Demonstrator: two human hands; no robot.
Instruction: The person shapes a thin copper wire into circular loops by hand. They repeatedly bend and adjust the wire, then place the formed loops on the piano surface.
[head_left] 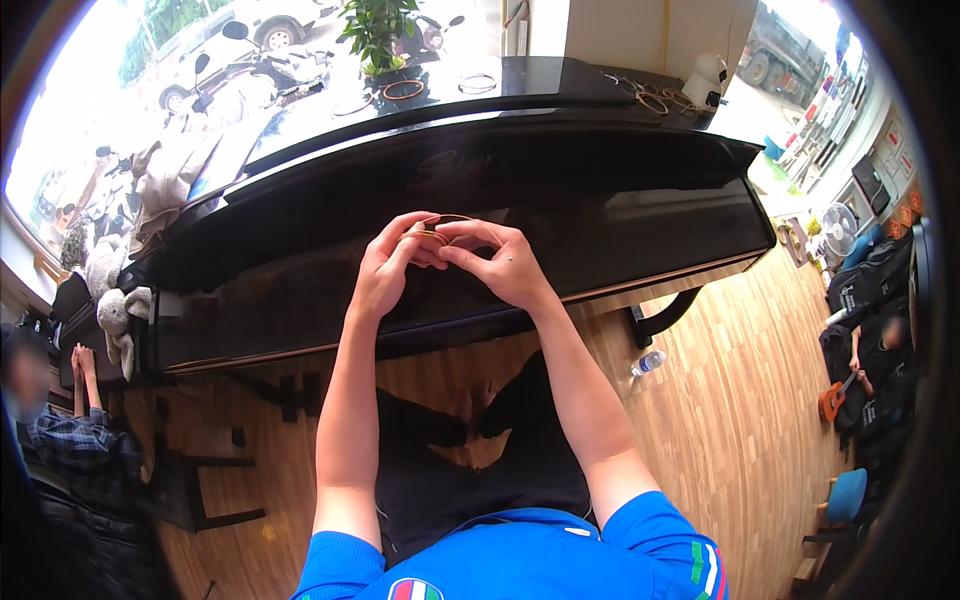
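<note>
Above the closed black lid of a piano (300, 285), my two hands meet over a thin copper-coloured coil of wire or string (424, 236). My left hand (388, 262) is closed on the coil's left side, with its fingers curled round it. My right hand (508, 264) pinches at the other side, fingertips close to the left ones. Part of the loop rises above the fingers; the rest is hidden by them. Whether the coil has a loose end cannot be made out.
On the piano top lie a copper-coloured coil (404, 90), more coils (655, 100) at the right, a potted plant (378, 35) and a white camera-like device (706, 80). Plush toys (118, 310) hang at the left end. A bottle (648, 363) is on the floor. Other people sit left and far right.
</note>
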